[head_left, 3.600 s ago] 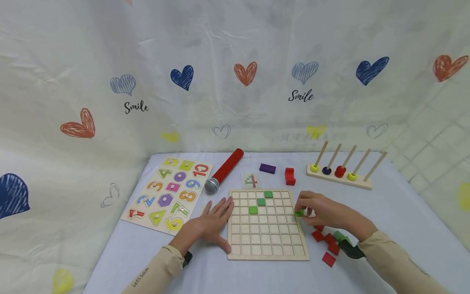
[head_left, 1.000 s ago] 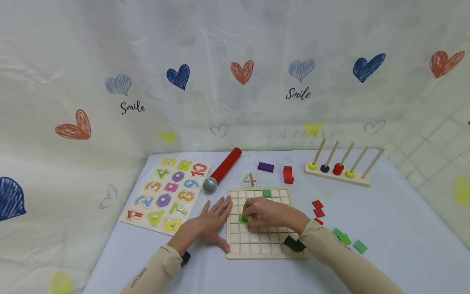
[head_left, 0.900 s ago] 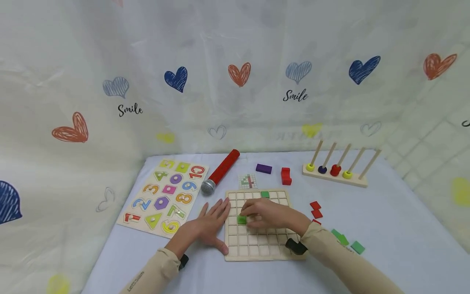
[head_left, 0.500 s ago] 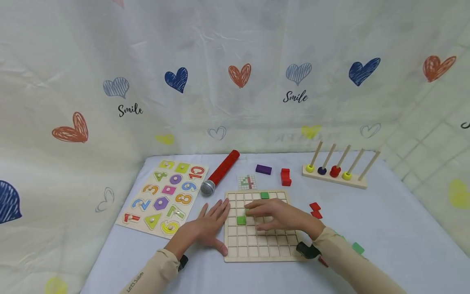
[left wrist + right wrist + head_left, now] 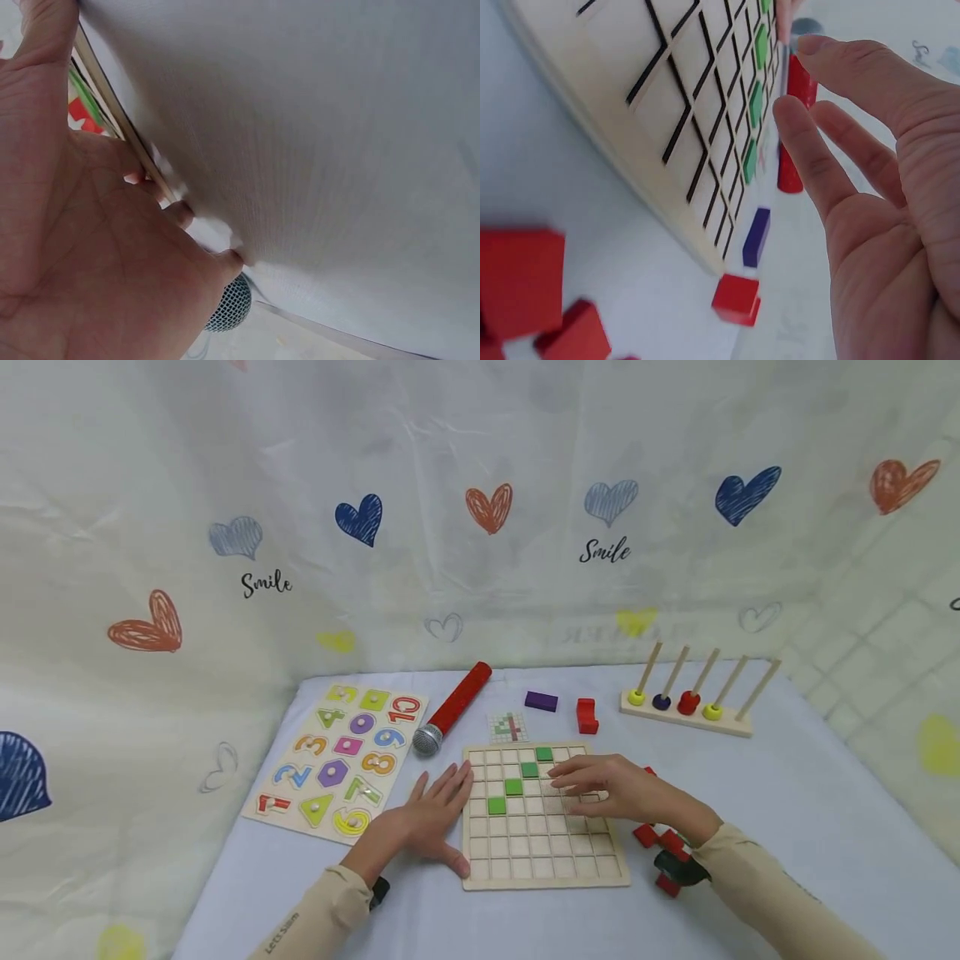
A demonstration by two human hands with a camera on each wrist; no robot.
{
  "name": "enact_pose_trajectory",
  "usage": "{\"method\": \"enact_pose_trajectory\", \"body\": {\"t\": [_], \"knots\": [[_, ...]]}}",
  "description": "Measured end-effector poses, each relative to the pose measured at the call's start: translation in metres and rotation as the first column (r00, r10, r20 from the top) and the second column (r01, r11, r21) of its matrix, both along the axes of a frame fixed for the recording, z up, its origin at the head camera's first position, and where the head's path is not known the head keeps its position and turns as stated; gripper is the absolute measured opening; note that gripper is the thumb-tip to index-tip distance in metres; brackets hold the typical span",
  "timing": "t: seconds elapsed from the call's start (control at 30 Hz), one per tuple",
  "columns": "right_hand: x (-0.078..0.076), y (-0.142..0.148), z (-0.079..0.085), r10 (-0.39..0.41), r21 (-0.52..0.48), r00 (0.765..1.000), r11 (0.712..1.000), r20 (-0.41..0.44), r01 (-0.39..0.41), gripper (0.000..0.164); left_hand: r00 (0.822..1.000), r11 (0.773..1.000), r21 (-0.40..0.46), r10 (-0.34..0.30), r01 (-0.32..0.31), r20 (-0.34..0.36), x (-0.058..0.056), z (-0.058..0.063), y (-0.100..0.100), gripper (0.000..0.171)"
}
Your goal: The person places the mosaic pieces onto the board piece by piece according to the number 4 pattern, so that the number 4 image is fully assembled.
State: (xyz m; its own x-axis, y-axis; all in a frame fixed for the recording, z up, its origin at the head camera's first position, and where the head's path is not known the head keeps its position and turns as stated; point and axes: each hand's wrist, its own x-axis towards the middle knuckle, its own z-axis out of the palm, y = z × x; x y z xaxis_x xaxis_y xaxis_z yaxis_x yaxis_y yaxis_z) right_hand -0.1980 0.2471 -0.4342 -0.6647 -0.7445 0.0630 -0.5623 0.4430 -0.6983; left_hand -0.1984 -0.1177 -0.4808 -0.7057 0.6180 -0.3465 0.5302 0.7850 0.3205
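Observation:
A wooden grid board lies in the middle of the table. Several green square tiles sit in its cells on a diagonal, from lower left up to the top row. My left hand lies spread at the board's left edge, fingertips and thumb against the rim; the left wrist view shows its palm. Above the right part of the grid hovers my right hand, fingers loosely extended with nothing between them. In the right wrist view the right hand shows thumb and fingers apart.
Red tiles lie scattered right of the board, partly under my right forearm. Behind stand a pattern card, purple block, red block and peg stacker. Leftward are a red microphone and number puzzle.
The right hand carried a green tile from the board's right side to the diagonal's lower-left cell, let it go, then drew back rightward. The left hand has stayed at the board's edge.

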Motion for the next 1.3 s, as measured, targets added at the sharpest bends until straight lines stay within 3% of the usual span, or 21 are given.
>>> {"method": "enact_pose_trajectory", "body": {"t": [0.17,0.43,0.63,0.73,0.9,1.1,1.3], "knots": [[0.007,0.024,0.004,-0.077,0.018,0.997,0.997,0.011,0.077,0.036,1.000,1.000,-0.001,0.003,-0.003,0.016,-0.001,-0.004,0.001,0.146],[0.013,0.058,0.011,-0.130,0.084,0.988,0.987,-0.081,0.136,0.034,1.000,1.000,0.006,0.026,-0.026,0.011,-0.002,-0.014,0.001,0.147],[0.020,0.078,0.008,-0.143,0.107,0.981,0.982,-0.129,0.157,0.022,0.999,0.999,-0.035,0.034,-0.033,0.033,0.004,0.004,0.004,0.142],[0.024,0.089,0.006,-0.126,0.130,0.986,0.982,-0.113,0.140,0.016,1.000,0.998,-0.061,0.024,-0.023,0.017,0.006,0.014,0.007,0.139],[0.033,0.108,0.009,-0.145,0.217,0.988,0.964,-0.046,0.151,0.023,1.000,0.998,-0.055,0.011,-0.010,0.021,0.003,0.015,0.009,0.139],[0.040,0.121,0.006,-0.215,0.319,0.976,0.929,0.044,0.190,0.033,1.000,0.997,-0.068,0.024,-0.023,0.012,0.005,0.016,0.008,0.139],[0.042,0.118,-0.006,-0.241,0.350,0.971,0.910,0.012,0.221,0.030,0.999,0.997,-0.069,0.030,-0.028,0.036,0.004,0.015,0.008,0.139]]}}
